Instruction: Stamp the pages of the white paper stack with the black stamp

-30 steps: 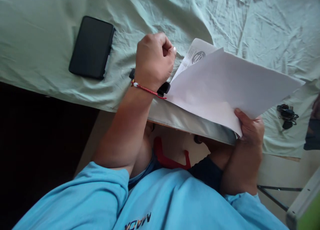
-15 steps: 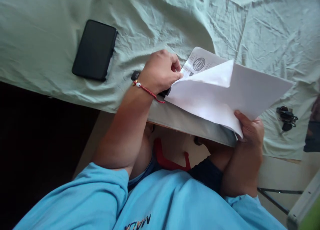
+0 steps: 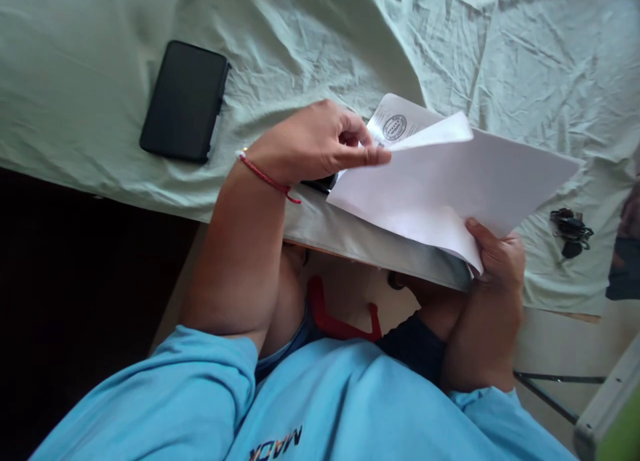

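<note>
The left hand (image 3: 320,141) now reaches further right than half a second ago, pinching the turned-up edge of thin white paper sheets (image 3: 450,187) over the green-cloth-covered bench (image 3: 310,41), the right hand (image 3: 503,257) clamping their near corner, a round black stamp (image 3: 395,127) showing but unreadable, "MA" legible on the light-blue fabric shirt (image 3: 360,387).

Table (image 3: 280,41) draped in pale green, heavily wrinkled fabric (image 3: 550,54). Light soft, brighter toward upper right. Pale floor (image 3: 555,344) below; near-black shadow (image 3: 75,281) at left. Thin dark metal struts (image 3: 560,379), lower right.
</note>
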`<state>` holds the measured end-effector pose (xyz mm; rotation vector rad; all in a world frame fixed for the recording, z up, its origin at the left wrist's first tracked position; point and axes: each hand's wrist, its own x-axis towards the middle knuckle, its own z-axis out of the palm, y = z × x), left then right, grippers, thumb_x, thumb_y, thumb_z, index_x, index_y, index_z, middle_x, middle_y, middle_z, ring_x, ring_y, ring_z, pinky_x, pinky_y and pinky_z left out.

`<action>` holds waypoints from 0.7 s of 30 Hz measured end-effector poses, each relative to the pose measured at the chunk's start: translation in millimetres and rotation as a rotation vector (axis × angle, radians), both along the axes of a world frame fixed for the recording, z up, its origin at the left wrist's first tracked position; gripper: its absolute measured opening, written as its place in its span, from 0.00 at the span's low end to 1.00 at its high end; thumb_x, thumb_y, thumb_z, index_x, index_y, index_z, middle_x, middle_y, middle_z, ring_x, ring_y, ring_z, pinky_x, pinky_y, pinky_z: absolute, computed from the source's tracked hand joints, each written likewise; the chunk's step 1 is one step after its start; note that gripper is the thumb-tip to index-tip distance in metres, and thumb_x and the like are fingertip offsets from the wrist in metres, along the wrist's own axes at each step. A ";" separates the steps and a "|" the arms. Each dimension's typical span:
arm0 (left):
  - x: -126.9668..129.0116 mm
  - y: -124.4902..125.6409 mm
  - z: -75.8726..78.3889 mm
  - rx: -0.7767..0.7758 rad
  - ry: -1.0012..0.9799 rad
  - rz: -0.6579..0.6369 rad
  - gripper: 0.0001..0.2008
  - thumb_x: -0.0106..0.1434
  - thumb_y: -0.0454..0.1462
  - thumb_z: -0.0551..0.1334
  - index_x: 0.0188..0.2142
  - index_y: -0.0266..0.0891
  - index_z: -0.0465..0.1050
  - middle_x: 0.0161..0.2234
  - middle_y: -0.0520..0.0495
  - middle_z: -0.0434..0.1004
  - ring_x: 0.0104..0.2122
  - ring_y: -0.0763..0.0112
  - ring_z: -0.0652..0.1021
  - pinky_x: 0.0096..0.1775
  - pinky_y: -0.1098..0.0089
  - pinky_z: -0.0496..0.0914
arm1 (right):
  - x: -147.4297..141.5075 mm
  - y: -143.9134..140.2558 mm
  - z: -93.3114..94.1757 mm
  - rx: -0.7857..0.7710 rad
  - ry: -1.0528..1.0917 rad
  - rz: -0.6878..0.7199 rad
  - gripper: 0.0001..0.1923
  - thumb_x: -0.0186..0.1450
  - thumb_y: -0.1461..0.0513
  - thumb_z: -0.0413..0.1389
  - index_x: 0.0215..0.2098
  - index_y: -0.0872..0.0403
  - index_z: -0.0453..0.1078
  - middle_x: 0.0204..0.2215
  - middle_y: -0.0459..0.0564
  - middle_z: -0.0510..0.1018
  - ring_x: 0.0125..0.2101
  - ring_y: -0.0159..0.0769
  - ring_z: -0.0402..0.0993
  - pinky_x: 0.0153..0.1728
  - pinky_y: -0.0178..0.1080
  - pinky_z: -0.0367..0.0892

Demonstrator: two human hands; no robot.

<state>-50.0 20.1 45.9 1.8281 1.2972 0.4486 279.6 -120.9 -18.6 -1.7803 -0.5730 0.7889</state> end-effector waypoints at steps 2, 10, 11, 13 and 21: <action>0.6 0.1 2.2 0.039 0.068 -0.138 0.20 0.55 0.50 0.75 0.45 0.45 0.86 0.42 0.45 0.83 0.42 0.54 0.80 0.44 0.61 0.70 | -0.7 0.0 1.0 0.002 0.003 -0.001 0.27 0.44 0.57 0.80 0.40 0.56 0.83 0.40 0.50 0.87 0.36 0.34 0.82 0.36 0.32 0.79; 18.9 2.9 -6.3 0.081 0.276 -0.084 0.07 0.59 0.37 0.64 0.27 0.48 0.80 0.34 0.46 0.85 0.47 0.51 0.82 0.51 0.60 0.71 | 3.5 -2.1 8.9 -0.008 -0.046 -0.038 0.28 0.42 0.57 0.80 0.40 0.57 0.83 0.41 0.51 0.87 0.37 0.34 0.81 0.39 0.33 0.80; 20.8 3.0 -7.4 0.069 0.281 -0.080 0.06 0.59 0.37 0.65 0.28 0.49 0.81 0.36 0.46 0.86 0.49 0.51 0.82 0.52 0.59 0.71 | 6.8 -3.0 7.7 0.013 -0.033 -0.027 0.28 0.42 0.57 0.80 0.40 0.56 0.83 0.41 0.50 0.87 0.38 0.33 0.81 0.40 0.32 0.80; 24.2 2.7 -8.0 0.064 0.285 -0.062 0.07 0.59 0.36 0.65 0.31 0.48 0.83 0.40 0.46 0.88 0.51 0.51 0.82 0.53 0.60 0.71 | 14.6 -5.0 3.9 0.063 -0.011 -0.027 0.28 0.43 0.58 0.80 0.41 0.56 0.82 0.42 0.50 0.86 0.39 0.33 0.81 0.44 0.31 0.81; 30.5 0.8 -6.8 0.080 0.297 -0.045 0.08 0.62 0.37 0.65 0.38 0.45 0.85 0.44 0.43 0.88 0.51 0.50 0.83 0.53 0.59 0.72 | 25.3 -9.5 -3.9 0.108 -0.020 -0.091 0.26 0.43 0.59 0.79 0.38 0.56 0.81 0.42 0.51 0.86 0.40 0.34 0.83 0.45 0.31 0.81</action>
